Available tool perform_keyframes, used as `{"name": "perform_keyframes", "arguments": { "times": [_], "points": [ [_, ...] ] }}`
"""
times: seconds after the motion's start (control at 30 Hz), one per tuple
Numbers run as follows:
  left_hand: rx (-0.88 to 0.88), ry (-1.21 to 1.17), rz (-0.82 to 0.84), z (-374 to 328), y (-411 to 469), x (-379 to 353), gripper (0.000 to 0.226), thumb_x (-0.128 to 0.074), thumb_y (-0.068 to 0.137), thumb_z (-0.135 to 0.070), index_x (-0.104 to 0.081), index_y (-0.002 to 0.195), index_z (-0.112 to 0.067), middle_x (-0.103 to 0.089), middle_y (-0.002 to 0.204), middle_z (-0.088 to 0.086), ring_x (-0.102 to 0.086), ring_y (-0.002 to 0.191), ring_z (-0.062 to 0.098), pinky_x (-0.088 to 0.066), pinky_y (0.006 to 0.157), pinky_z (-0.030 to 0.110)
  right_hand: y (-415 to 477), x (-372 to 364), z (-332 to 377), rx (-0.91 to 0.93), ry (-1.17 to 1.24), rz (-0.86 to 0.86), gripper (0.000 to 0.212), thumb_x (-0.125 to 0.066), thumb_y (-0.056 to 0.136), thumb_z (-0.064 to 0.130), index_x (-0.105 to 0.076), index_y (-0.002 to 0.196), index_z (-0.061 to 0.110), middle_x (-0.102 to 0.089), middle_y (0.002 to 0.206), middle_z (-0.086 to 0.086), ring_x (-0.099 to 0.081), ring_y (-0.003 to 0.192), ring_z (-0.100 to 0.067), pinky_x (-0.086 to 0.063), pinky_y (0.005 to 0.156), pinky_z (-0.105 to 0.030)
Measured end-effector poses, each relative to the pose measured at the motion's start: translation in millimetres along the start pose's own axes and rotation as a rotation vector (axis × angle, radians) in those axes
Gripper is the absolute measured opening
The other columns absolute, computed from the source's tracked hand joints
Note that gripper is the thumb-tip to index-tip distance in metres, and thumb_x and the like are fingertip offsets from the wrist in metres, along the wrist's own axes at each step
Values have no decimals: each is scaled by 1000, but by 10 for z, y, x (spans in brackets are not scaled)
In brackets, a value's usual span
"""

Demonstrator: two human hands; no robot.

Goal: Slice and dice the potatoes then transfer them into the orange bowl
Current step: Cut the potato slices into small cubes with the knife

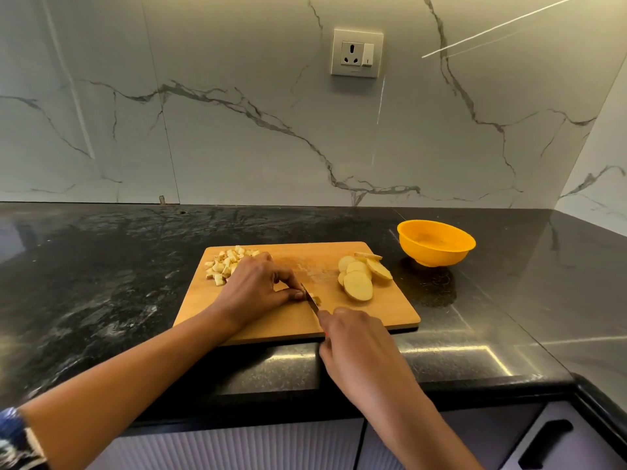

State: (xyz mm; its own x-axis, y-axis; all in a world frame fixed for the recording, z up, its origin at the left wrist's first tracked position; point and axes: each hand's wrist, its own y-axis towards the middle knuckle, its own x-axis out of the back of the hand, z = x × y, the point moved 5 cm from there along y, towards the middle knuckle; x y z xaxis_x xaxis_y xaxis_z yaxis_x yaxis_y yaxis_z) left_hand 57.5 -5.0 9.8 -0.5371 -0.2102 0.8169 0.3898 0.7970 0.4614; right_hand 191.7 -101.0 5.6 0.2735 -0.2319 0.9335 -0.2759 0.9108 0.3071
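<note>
Our left hand (pixel 258 286) pinches a potato piece (pixel 318 300) against the knife (pixel 312 305) our right hand (pixel 359 347) grips, so a slip could nick fingertips (pixel 298 295).

Desk (pixel 101 283): black stone w/ white veining, glossy, turns the corner at R. Backsplash (pixel 237 147): white marble-look panels, grey veins. Socket plate (pixel 357 53) w/ one switch on wall, upper centre-R. Below desk edge: ribbed pale cabinet fronts (pixel 254 446); black handle (pixel 546 442) on R-most front.
</note>
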Motion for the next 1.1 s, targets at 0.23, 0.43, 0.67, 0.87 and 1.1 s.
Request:
{"name": "perform_keyframes", "arguments": {
  "times": [0.23,0.43,0.67,0.87,1.1],
  "points": [
    [24,-26,8,-23,-29,40,14,-75,75,-34,-74,88,-27,-56,83,-13,-50,80,2,-42,74,19,-90,186,-12,-26,91,-78,38,-42,100,27,-47,138,23,-57,114,5,-55,100,-10,-41,78,-21],
    [-5,-48,-9,-60,-49,64,10,-75,78,-27,-74,88,-28,-47,76,-32,-47,78,-5,-36,70,9,8,88,58,-38,107,-76,40,-43,100,27,-45,139,22,-56,112,3,-55,95,-10,-44,77,-22],
    [-7,-42,-22,-32,-30,45,8,-76,77,-25,-74,84,-29,-49,74,-30,-49,78,-2,-39,70,13,228,-51,67,-71,77,33,33,-48,98,25,-54,130,17,-59,113,-2,-56,100,-15,-43,78,-25],
    [7,94,-41,46,-17,21,14,-69,82,-35,-70,95,-33,-62,88,-11,-51,86,7,-34,83,27,60,59,-22,4,64,48,35,-48,98,26,-54,132,22,-61,111,2,-56,99,-13,-44,81,-25],
    [6,54,-249,233,-83,225,18,-72,80,-24,-71,97,-30,-66,84,-18,-58,78,5,-50,78,38,113,3,-102,12,47,-89,47,-47,99,31,-36,144,40,-49,117,6,-51,104,-9,-35,78,-19]
  ]
}}
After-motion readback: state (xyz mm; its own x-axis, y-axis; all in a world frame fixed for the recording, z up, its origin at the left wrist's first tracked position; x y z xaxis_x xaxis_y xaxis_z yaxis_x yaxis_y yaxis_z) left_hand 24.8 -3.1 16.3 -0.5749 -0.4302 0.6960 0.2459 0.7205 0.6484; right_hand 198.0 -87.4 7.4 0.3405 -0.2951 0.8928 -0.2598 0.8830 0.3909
